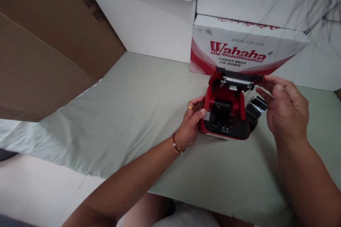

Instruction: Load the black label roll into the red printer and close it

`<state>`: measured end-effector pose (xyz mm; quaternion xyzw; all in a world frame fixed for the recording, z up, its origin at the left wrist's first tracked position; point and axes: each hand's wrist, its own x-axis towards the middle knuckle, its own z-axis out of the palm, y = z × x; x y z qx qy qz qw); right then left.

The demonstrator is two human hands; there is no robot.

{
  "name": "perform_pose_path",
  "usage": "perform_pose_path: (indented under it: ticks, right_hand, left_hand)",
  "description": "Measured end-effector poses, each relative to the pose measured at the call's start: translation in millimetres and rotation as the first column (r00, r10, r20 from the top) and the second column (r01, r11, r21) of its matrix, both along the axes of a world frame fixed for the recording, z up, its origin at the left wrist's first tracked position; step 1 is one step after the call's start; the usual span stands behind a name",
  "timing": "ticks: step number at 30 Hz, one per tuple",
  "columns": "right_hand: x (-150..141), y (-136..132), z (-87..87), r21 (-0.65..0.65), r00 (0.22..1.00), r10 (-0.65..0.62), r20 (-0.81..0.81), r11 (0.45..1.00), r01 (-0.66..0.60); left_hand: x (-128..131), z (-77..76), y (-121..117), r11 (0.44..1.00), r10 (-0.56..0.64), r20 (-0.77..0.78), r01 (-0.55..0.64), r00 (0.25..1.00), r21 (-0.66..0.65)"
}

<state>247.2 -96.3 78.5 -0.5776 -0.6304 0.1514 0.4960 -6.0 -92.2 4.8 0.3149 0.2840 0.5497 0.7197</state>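
Note:
A red and black label printer (226,128) rests on the cloth with its hinged lid (237,78) raised. Inside its red bay lies a dark roll (221,107), partly in shadow. My left hand (192,121) grips the printer's left side, thumb on the upper edge and fingers round the outer wall. At the lid's right corner, my right hand (287,104) holds the edge with its fingertips. A shiny black item (256,108), perhaps film or a packet, lies against the printer's right side; its far end is hidden.
Behind the printer stands a Wahaha water carton (239,48). White boxes (149,21) are stacked along the back. A large brown cardboard box (48,49) occupies the left side. Pale green cloth (128,113) covers the surface, whose front edge is near my lap.

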Motion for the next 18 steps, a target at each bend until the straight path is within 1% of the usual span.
perform_pose_path:
  ticks: [2, 3, 4, 5, 6, 7, 8, 9, 10, 11, 12, 13, 14, 15, 16, 18]
  right_hand:
    - [-3, 2, 5.3, 0.044, 0.978, -0.164, -0.130, 0.984, 0.171]
    - [-5, 2, 8.7, 0.039, 0.964, -0.230, -0.131, 0.971, 0.237]
    - [-7, 1, 12.5, 0.021, 0.963, -0.261, -0.066, 0.965, 0.263]
    - [-10, 1, 16.9, -0.008, 0.969, -0.244, 0.027, 0.970, 0.244]
    - [-14, 1, 21.8, -0.060, 0.976, -0.171, 0.133, 0.982, 0.180]
    - [-20, 2, 27.2, -0.130, 0.969, -0.061, 0.240, 0.987, 0.095]
    - [-26, 5, 32.9, -0.213, 0.934, 0.065, 0.352, 0.977, 0.013]
    - [-33, 9, 38.7, -0.309, 0.863, 0.193, 0.467, 0.950, -0.046]
    - [-40, 15, 44.3, -0.407, 0.757, 0.305, 0.578, 0.912, -0.057]
    - [-49, 21, 49.4, -0.493, 0.630, 0.394, 0.670, 0.870, -0.020]
    - [-57, 27, 53.7, -0.552, 0.503, 0.457, 0.734, 0.832, 0.049]
    - [-65, 33, 56.9, -0.583, 0.396, 0.499, 0.771, 0.803, 0.122]
    - [-72, 38, 59.0, -0.595, 0.321, 0.525, 0.788, 0.784, 0.179]
    - [-79, 42, 60.1, -0.598, 0.280, 0.538, 0.795, 0.774, 0.210]
    - [-85, 46, 60.5, -0.599, 0.263, 0.544, 0.797, 0.771, 0.219]
    - [-92, 47, 60.9, -0.599, 0.263, 0.546, 0.795, 0.776, 0.200]
  left_hand:
    - [1, -1.0, 1, 1.000, 0.001, -0.014, -0.001, 1.000, 0.016]
    - [1, -1.1, 1, 1.000, 0.004, -0.017, -0.003, 1.000, 0.022]
    - [1, -1.1, 2, 1.000, 0.004, -0.019, -0.003, 1.000, 0.025]
    - [1, -1.1, 3, 1.000, 0.003, -0.021, -0.003, 1.000, 0.026]
    - [1, -1.2, 3, 1.000, 0.003, -0.023, -0.002, 1.000, 0.028]
    - [1, -1.4, 4, 1.000, 0.003, -0.024, -0.002, 1.000, 0.031]
    - [1, -1.9, 4, 0.999, 0.004, -0.025, -0.003, 1.000, 0.034]
    - [1, -2.5, 5, 0.999, 0.005, -0.028, -0.004, 1.000, 0.038]
    - [1, -3.3, 5, 0.999, 0.006, -0.034, -0.004, 0.999, 0.041]
    - [2, -4.2, 5, 0.999, 0.007, -0.041, -0.006, 0.999, 0.043]
    - [2, -5.0, 5, 0.999, 0.008, -0.046, -0.006, 0.999, 0.044]
    - [2, -5.8, 5, 0.999, 0.007, -0.049, -0.005, 0.999, 0.044]
    - [2, -6.4, 5, 0.999, 0.005, -0.050, -0.003, 0.999, 0.044]
    - [1, -6.8, 5, 0.999, 0.003, -0.049, -0.001, 0.999, 0.045]
    - [1, -7.0, 5, 0.999, 0.003, -0.048, -0.001, 0.999, 0.046]
    - [2, -6.8, 5, 0.999, 0.003, -0.052, -0.001, 0.999, 0.047]
